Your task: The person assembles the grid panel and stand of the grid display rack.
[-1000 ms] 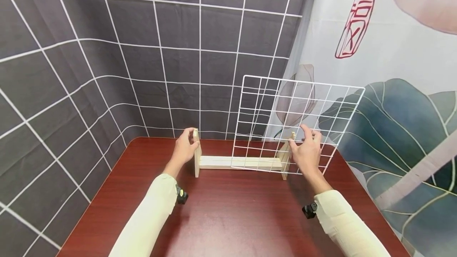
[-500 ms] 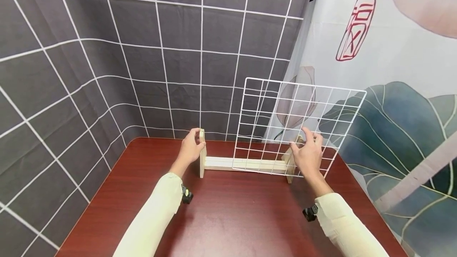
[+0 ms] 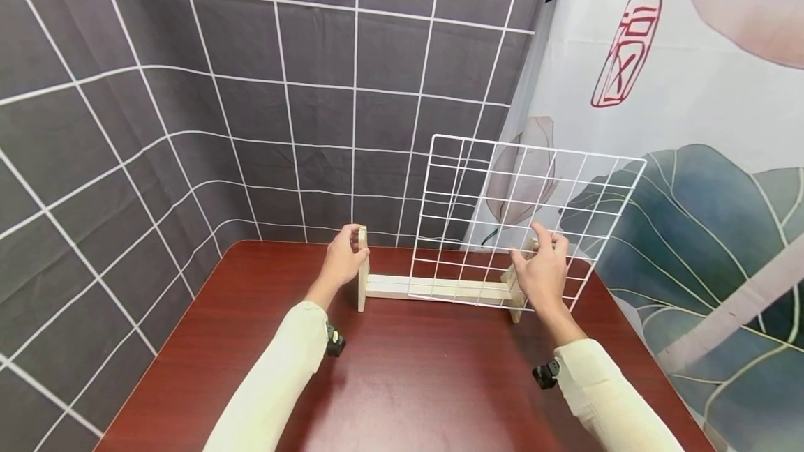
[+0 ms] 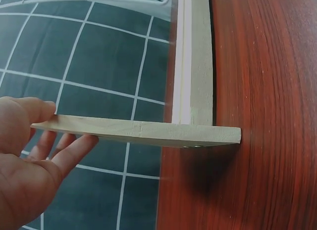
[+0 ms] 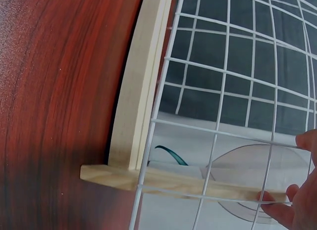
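A pale wooden stand [image 3: 402, 287], with a long crossbar between two upright end boards, rests on the table. My left hand [image 3: 342, 257] grips the top of its left end board; in the left wrist view the thumb lies on one side of that end board [image 4: 138, 132] and the fingers on the other. My right hand [image 3: 543, 267] holds a white wire grid panel [image 3: 539, 148] upright and slightly tilted, in front of the stand's right half. In the right wrist view the fingers [image 5: 280, 214] are at the grid's wires, with the right end board [image 5: 109, 176] behind them.
The reddish-brown table [image 3: 427, 375] extends in front of the stand. Behind it hangs a dark grey curtain [image 3: 314, 117] with white lines. A white patterned curtain [image 3: 710, 110] hangs at the right. Both wrists wear small black cameras [image 3: 336, 342].
The wooden stand has slid to the right along with my left hand. My right hand and the wire grid have stayed almost in place.
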Demonstrator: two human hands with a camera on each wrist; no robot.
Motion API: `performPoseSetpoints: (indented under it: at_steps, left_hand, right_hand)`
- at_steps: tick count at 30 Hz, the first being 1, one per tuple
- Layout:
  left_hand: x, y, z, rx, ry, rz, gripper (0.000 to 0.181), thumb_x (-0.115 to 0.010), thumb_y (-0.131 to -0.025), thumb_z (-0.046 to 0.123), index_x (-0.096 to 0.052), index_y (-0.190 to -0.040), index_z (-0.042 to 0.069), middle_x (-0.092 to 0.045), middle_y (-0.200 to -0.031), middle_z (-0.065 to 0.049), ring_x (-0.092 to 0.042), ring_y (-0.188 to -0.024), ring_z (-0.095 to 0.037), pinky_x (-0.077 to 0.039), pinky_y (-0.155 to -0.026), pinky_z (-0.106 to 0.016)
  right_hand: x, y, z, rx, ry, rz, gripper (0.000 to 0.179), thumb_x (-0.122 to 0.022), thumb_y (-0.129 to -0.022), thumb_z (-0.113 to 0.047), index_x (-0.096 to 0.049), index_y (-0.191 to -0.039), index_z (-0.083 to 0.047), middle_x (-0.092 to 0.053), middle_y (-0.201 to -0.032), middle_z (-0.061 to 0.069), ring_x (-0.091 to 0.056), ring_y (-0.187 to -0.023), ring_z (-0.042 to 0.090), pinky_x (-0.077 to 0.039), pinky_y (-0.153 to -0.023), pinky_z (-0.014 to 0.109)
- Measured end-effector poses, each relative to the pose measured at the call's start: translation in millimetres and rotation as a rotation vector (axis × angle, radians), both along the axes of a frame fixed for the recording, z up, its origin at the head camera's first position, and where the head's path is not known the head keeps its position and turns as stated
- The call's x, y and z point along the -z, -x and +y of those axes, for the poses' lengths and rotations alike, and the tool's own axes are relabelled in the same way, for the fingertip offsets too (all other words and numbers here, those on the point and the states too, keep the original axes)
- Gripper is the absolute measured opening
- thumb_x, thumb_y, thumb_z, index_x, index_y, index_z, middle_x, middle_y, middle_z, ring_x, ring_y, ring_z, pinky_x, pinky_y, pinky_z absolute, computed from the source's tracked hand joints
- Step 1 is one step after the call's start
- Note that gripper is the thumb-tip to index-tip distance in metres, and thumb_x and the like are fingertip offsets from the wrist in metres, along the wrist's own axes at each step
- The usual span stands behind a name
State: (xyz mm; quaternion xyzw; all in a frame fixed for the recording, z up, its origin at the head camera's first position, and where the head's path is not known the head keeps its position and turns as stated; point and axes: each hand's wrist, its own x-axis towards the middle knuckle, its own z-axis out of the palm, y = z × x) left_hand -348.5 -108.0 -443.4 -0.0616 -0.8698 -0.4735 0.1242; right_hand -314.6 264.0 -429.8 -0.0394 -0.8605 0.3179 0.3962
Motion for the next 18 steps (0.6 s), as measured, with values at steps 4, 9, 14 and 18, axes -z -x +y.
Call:
performPoseSetpoints:
  at_steps: [4,9,14,18]
  left_hand:
    - [0.5,0.2,5.6,0.004,-0.01,0.01,0.051,-0.07,-0.089,0.002,-0.052,-0.137,0.002,-0.068,-0.121,-0.022,-0.068,-0.109,-0.034,-0.054,-0.097,-0.049]
    - [3.7,2.4,11.6,0.007,-0.024,-0.004,0.051,-0.07,-0.089,0.002,-0.052,-0.137,0.003,-0.068,-0.122,-0.02,-0.068,-0.111,-0.033,-0.055,-0.098,-0.047]
    - [3.5,3.3,17.6,0.019,-0.025,0.0,0.052,-0.07,-0.09,0.002,-0.051,-0.138,0.002,-0.068,-0.122,-0.02,-0.068,-0.111,-0.033,-0.055,-0.098,-0.048]
    - [4.1,2.2,20.1,0.018,-0.018,0.026,0.052,-0.069,-0.09,0.002,-0.05,-0.138,0.001,-0.066,-0.121,-0.021,-0.067,-0.111,-0.035,-0.055,-0.097,-0.048]
  right_hand:
    - [0.5,0.9,-0.3,-0.004,-0.002,0.003,0.063,-0.084,-0.076,-0.012,-0.058,-0.134,-0.011,-0.05,-0.118,0.026,-0.056,-0.095,0.047,-0.047,-0.081,0.061]
    - [1.7,0.7,-1.9,-0.006,-0.011,0.002,0.063,-0.083,-0.076,-0.012,-0.058,-0.133,-0.01,-0.05,-0.112,0.024,-0.056,-0.096,0.046,-0.046,-0.081,0.062]
    - [1.1,1.2,-2.9,-0.005,-0.013,0.004,0.062,-0.083,-0.076,-0.013,-0.059,-0.133,-0.011,-0.05,-0.117,0.027,-0.058,-0.095,0.044,-0.046,-0.082,0.061]
    - [-1.2,1.2,-4.0,-0.006,-0.014,0.007,0.063,-0.084,-0.076,-0.012,-0.059,-0.134,-0.011,-0.049,-0.123,0.028,-0.06,-0.094,0.042,-0.047,-0.081,0.061]
